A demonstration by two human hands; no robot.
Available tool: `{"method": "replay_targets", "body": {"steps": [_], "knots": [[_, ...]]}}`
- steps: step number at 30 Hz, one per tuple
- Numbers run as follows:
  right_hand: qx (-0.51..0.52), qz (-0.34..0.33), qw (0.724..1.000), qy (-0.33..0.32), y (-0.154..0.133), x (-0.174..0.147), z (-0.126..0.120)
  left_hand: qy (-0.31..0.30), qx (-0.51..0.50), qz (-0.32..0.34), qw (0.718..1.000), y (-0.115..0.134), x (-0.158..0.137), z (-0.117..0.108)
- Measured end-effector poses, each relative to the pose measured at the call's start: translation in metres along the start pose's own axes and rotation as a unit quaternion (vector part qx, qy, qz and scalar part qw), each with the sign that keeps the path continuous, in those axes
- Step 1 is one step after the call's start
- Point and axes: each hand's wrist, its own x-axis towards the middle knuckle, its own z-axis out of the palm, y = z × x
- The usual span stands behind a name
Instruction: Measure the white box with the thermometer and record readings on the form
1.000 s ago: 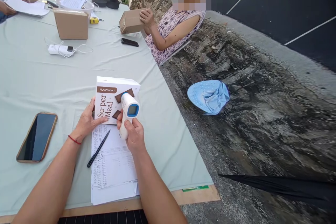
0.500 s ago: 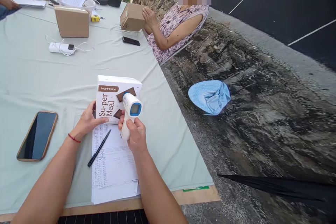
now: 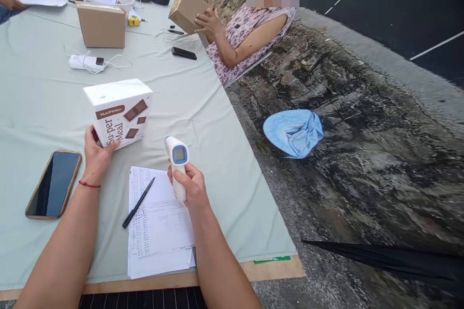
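My left hand (image 3: pixel 98 154) grips the lower left corner of a white box (image 3: pixel 139 118) printed "NutriMotion Su-per Meal", tilted above the cloth. In my right hand (image 3: pixel 192 184) is a white infrared thermometer (image 3: pixel 177 166) with a blue-rimmed screen, held by its handle with fingers wrapped round. Its screen faces me, and its front end is apart from the box. Beneath and between my hands lies a stack of printed papers (image 3: pixel 163 231), with a black pen (image 3: pixel 138 202) across it. A smartphone (image 3: pixel 53 184) in a brown case rests left of my left hand.
A pale green cloth (image 3: pixel 239 212) covers the table. Farther back are a cardboard box (image 3: pixel 101 26), a white corded device (image 3: pixel 87 63) and a black phone-like object (image 3: pixel 184 53). At the right edge a person (image 3: pixel 250 43) holds another carton (image 3: pixel 188 8). A blue hat (image 3: pixel 293 133) lies beyond the table.
My left hand has moved the white box left and away from the thermometer, turning it so its top shows. The thermometer stays near its place. The person at right has tilted the carton.
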Motion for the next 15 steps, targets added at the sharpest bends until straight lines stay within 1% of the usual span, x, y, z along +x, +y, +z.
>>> {"method": "replay_targets", "body": {"steps": [3,7,12,15], "knots": [[-0.006,0.010,1.000,0.020,-0.0014,0.0005,0.0006,0.026,-0.013,0.011,1.000,-0.0026,0.0055,-0.0097],[-0.017,0.023,0.999,0.021,-0.0039,0.0001,0.0029,0.025,-0.033,0.014,0.999,-0.0019,0.0086,-0.0117],[-0.034,0.016,0.999,0.025,-0.0031,0.0012,0.0016,-0.015,-0.027,0.029,0.999,-0.0057,0.0092,-0.0097],[-0.080,0.005,0.996,0.050,-0.0009,0.0047,-0.0033,-0.043,-0.004,0.033,0.999,-0.0052,0.0077,-0.0083]]}}
